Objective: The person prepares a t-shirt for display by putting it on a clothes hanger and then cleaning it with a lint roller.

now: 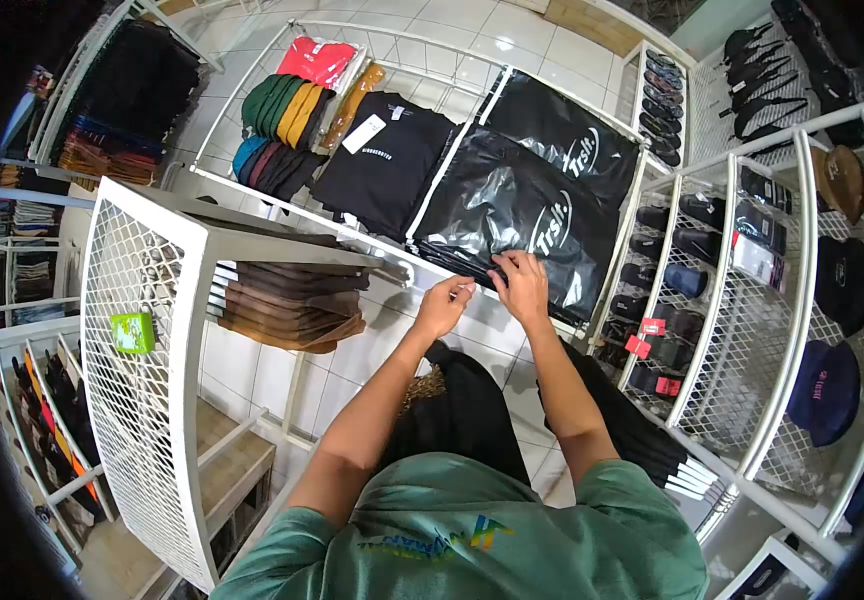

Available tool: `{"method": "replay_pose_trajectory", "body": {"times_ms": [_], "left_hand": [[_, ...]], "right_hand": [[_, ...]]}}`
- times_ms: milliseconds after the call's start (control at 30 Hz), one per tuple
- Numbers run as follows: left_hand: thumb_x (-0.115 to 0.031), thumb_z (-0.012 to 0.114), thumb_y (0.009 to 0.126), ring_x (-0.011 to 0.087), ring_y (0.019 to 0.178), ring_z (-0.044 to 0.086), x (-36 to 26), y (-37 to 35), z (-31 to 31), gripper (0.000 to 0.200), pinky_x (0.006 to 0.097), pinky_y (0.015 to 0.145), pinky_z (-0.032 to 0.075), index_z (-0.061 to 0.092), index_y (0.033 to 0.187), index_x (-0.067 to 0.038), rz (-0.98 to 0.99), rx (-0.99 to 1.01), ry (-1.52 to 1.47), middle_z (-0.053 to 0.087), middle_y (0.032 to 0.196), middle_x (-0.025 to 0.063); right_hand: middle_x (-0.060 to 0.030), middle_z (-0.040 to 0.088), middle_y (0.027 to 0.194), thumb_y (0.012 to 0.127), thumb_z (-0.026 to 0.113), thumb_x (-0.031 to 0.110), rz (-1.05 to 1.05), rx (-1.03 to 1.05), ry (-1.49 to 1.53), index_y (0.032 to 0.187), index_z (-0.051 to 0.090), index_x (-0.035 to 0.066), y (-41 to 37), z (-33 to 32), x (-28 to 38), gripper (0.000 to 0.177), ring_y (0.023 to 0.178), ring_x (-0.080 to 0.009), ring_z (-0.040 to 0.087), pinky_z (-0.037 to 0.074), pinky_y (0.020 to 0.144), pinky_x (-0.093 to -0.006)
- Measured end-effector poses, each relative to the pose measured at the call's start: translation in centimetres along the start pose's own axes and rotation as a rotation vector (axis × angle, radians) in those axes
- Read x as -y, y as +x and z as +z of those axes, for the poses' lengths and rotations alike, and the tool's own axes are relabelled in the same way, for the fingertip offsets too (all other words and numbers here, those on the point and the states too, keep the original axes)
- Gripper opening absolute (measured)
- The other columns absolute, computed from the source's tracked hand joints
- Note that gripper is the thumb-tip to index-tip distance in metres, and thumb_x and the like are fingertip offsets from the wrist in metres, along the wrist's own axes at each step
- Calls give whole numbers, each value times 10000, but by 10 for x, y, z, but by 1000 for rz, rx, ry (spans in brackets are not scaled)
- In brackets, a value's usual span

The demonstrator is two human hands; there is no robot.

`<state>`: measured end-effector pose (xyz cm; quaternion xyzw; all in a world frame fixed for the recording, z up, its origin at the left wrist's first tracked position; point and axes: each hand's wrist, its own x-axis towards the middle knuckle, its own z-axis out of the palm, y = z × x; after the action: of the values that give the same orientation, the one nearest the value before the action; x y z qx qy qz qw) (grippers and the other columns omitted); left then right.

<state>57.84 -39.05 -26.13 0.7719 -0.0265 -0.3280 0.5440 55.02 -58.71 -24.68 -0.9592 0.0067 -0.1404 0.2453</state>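
Note:
A glossy black plastic bag (482, 200) with white "Trslr." lettering lies flat on top of a stack, on a white metal-framed display table. At its near edge, my right hand (522, 288) has its fingers bent over the plastic, gripping the rim. Just to the left, my left hand (444, 306) pinches at the same edge, fingertips pressed together. Behind this stack is a second black bag (542, 125) with the same lettering. Left of the bags lies a folded black T-shirt (382, 165) with a white tag (364, 133).
Green caps (274, 104), yellow caps (304, 110) and a red packaged garment (317, 62) share the table. A white mesh rack (147, 370) stands close on the left, with brown garments (287, 310) hanging beside it. Mesh shelves with hats (822, 390) and pouches line the right.

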Motion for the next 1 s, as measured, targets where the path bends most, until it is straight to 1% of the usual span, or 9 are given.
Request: {"method": "replay_pose_trajectory", "body": {"times_ms": [233, 333, 433, 533, 633, 767, 833, 967, 1000], "left_hand": [[-262, 649, 1026, 157, 864, 690, 21, 13, 6, 346, 309, 779, 574, 688, 1239, 7, -46, -1, -47, 733, 982, 98], [-431, 619, 1013, 227, 895, 723, 17, 17, 6, 467, 358, 805, 549, 693, 1265, -44, -43, -9, -141, 755, 997, 130], [-797, 364, 973, 285, 1185, 604, -7, 13, -1, 911, 440, 1000, 487, 505, 1472, -47, -284, 1, -507, 595, 1347, 177], [-839, 384, 935, 294, 1348, 484, -12, 14, -8, 996, 467, 1100, 409, 439, 1504, -23, -344, -17, -826, 493, 1484, 184], [-717, 512, 975, 262, 1268, 566, -2, 17, -9, 814, 481, 1071, 435, 507, 1411, -30, -301, -48, -829, 591, 1384, 133], [-514, 641, 1001, 226, 1156, 628, -10, 8, -3, 546, 460, 1019, 470, 580, 1290, -55, -288, -186, -668, 660, 1251, 78], [-337, 684, 1008, 196, 1066, 649, 2, 11, 2, 338, 430, 965, 493, 607, 1217, -82, -268, -217, -695, 677, 1164, 43], [-242, 679, 1008, 160, 974, 649, -3, 5, 2, 243, 348, 865, 518, 614, 1132, -43, -271, -289, -585, 679, 962, 57], [-215, 692, 993, 166, 925, 647, 2, 5, 3, 265, 340, 825, 502, 625, 1160, -19, -156, -344, -542, 696, 944, 70]], "right_hand": [[-59, 660, 997, 885, 704, 138, 4, 77, -65, 989, 718, 84, 7, 11, -8, 118, 980, -278, 621, 472, 841, -426], [-82, 657, 984, 905, 668, 114, 44, -28, 19, 945, 675, 78, 12, 7, 6, 55, 923, -300, 640, 486, 787, -442], [-96, 686, 952, 871, 701, 69, 18, -67, 151, 935, 709, 60, 17, 1, 42, 65, 859, -320, 678, 539, 764, -422], [-73, 700, 944, 898, 713, 138, 66, -22, 325, 916, 753, 82, 29, -3, 62, 71, 840, -305, 706, 556, 771, -408], [-125, 689, 1071, 924, 692, 207, 246, -92, 207, 1063, 724, 73, 58, 1, 23, 195, 1034, -357, 665, 524, 885, -440], [-215, 637, 1270, 914, 705, 347, 227, -192, -171, 1362, 574, 48, 90, 16, -69, 556, 1241, -406, 555, 430, 1031, -526], [-215, 637, 1296, 885, 732, 410, 351, -1, -115, 1410, 543, 51, 101, 12, -86, 664, 1236, -404, 567, 430, 1022, -557], [-247, 704, 1159, 851, 777, 413, 408, 158, 134, 1247, 675, 18, 102, 2, -98, 569, 1108, -424, 660, 514, 944, -495], [-247, 722, 1095, 852, 784, 391, 429, 154, 114, 1127, 721, 2, 93, 9, -103, 481, 1038, -421, 690, 540, 905, -467]]}}
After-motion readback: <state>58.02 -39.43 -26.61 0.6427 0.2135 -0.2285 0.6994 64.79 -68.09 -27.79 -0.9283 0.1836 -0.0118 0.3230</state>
